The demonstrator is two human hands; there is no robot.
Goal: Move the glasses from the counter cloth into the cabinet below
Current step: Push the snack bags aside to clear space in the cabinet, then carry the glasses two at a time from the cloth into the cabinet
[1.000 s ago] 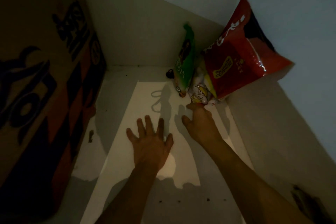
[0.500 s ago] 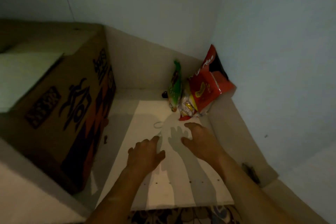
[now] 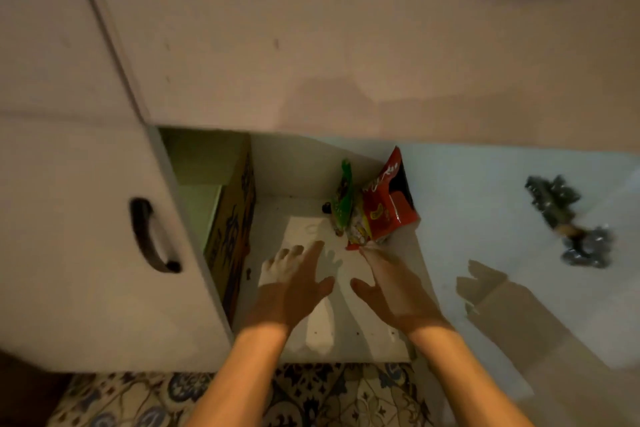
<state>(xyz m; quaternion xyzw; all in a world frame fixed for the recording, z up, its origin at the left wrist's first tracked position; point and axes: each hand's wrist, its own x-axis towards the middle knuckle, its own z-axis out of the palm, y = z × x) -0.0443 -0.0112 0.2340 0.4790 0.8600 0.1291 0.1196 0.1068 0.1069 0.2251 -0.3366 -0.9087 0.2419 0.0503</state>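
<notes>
**Both hands empty over the cabinet floor**

You faced the open cabinet [image 3: 311,166] under the counter, its white floor panel lit in the middle. The closed door [image 3: 86,218] on the left, with its dark curved handle [image 3: 152,236], filled that side of your view. The open door [image 3: 519,218] stood on the right, a metal hinge [image 3: 568,222] blurred on its inner face. Inside, a printed cardboard box [image 3: 232,229] stood against the left wall. At the far right corner a red snack bag [image 3: 388,204] leaned beside a green packet [image 3: 343,198], with a small yellow-and-white packet [image 3: 360,232] just in front of them. Patterned floor tiles [image 3: 311,395] showed at the near edge. Your left hand [image 3: 294,288] reached over the cabinet floor with fingers spread and held nothing. Your right hand [image 3: 391,284] was likewise open and empty, its fingertips close to the small packet; whether they touched it could not be told. No glasses were visible in the cabinet or anywhere in view.
</notes>
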